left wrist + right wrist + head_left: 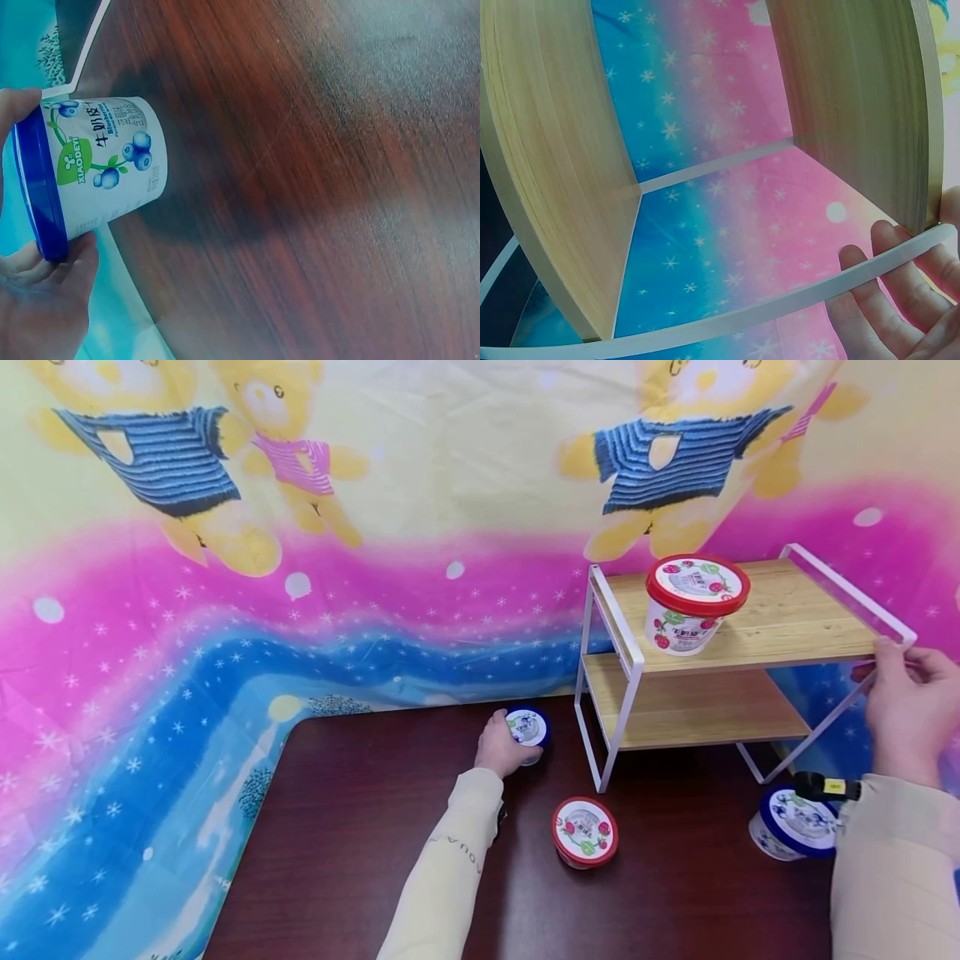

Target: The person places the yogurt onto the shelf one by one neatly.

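Observation:
My left hand (504, 747) grips a small paper tub (109, 165) by its blue lid, thumb on one side and fingers on the other. Blueberries and printed lettering decorate its white wall. The tub's base is at the dark wood table, left of a two-tier shelf rack (712, 739). At the rack's upper right front corner, my right hand (911, 706) holds the white metal frame (795, 289), its fingers curled around the bar. A larger red-lidded tub (686, 631) with strawberry pictures stands upright on the top board's left side.
A smaller red-lidded tub (585, 831) stands on the table (360, 843) in front of the rack. Another blue-lidded tub (798, 827) sits at the right, partly covered by the right sleeve. Behind the table hangs a printed bear curtain (450, 610).

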Demonstrator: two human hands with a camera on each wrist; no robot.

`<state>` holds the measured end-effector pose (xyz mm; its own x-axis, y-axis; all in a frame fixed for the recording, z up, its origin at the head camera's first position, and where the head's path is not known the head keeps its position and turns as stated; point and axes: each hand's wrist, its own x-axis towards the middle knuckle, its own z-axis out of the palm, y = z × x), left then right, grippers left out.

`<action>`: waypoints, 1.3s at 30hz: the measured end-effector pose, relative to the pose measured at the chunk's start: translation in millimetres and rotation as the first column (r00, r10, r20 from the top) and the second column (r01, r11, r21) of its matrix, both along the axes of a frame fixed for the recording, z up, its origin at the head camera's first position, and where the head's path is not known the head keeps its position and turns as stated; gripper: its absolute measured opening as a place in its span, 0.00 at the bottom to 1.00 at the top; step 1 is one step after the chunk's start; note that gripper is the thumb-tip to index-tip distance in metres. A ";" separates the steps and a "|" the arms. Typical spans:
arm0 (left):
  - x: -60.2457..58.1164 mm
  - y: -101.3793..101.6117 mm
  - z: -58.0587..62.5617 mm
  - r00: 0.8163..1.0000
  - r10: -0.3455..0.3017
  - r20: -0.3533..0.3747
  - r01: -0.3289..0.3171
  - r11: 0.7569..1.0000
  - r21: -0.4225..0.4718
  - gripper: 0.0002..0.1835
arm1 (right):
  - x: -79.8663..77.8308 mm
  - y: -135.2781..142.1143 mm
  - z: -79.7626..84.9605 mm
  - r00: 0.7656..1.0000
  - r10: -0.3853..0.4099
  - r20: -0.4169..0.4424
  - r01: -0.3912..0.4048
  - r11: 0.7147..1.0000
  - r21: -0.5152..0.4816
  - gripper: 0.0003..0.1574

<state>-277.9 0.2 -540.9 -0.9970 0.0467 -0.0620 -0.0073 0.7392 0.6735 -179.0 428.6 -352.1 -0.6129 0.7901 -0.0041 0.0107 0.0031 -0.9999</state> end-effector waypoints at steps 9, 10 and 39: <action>2.9 -0.6 -2.2 1.000 0.025 -0.005 -0.024 0.995 0.093 0.54 | -4.7 7.3 -5.6 0.999 0.000 -0.044 0.002 0.999 0.033 0.09; 2.7 -0.8 -2.6 1.000 0.027 -0.007 -0.026 0.995 0.099 0.54 | -5.0 7.3 -5.7 0.999 -0.003 -0.050 0.005 0.999 0.034 0.09; -3.5 4.7 11.1 0.999 -0.004 -0.037 0.008 0.993 0.115 0.56 | -5.2 7.8 -6.1 0.998 -0.001 -0.067 0.004 0.999 0.036 0.07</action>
